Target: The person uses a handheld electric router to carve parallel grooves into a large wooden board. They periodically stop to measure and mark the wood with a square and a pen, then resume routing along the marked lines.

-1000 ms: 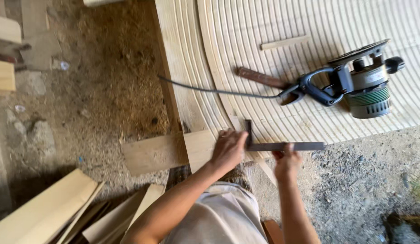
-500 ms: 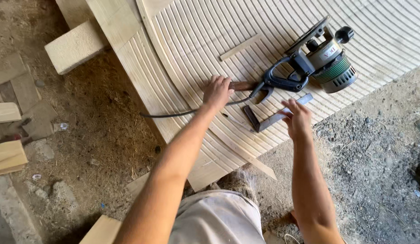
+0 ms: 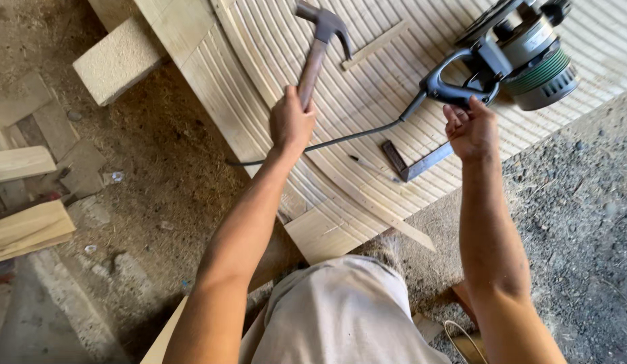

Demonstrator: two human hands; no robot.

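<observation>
Left hand [image 3: 291, 125] fisted around claw hammer [image 3: 319, 47] handle, raised over grooved curved panel [image 3: 273, 54]. Right hand [image 3: 470, 129] loosely open beside power tool [image 3: 512, 57] handle; try square [image 3: 416, 162] near panel's edge.

Wood offcuts [image 3: 22, 229] and a block [image 3: 118, 61] lie on sawdust.

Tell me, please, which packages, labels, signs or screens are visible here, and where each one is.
No package, label, sign or screen can be seen. Only tools lie on the curved wooden panel: a power saw at the upper right, a metal square, and a hammer held in the left hand.
</observation>
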